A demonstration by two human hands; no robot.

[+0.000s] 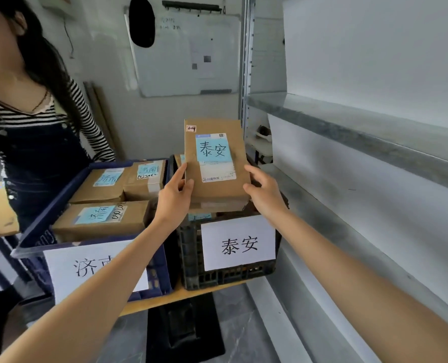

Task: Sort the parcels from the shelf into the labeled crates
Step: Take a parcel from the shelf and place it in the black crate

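Observation:
A brown cardboard parcel (215, 163) with a blue label reading 泰安 lies on top of the other parcels in the black crate (191, 258), whose white front sign also reads 泰安. My left hand (174, 197) holds the parcel's near left corner, thumb on top. My right hand (263, 189) touches its right edge with loosely bent fingers. To the left stands a blue crate (160, 271) signed 济南, holding several brown parcels (102, 218) with blue 济南 labels.
A person in a striped top and dark overalls (42, 153) stands at the left, close to the blue crate. Grey metal shelves (361, 132) run along the right. Both crates sit on a wooden board (165, 297). A whiteboard (186, 53) hangs behind.

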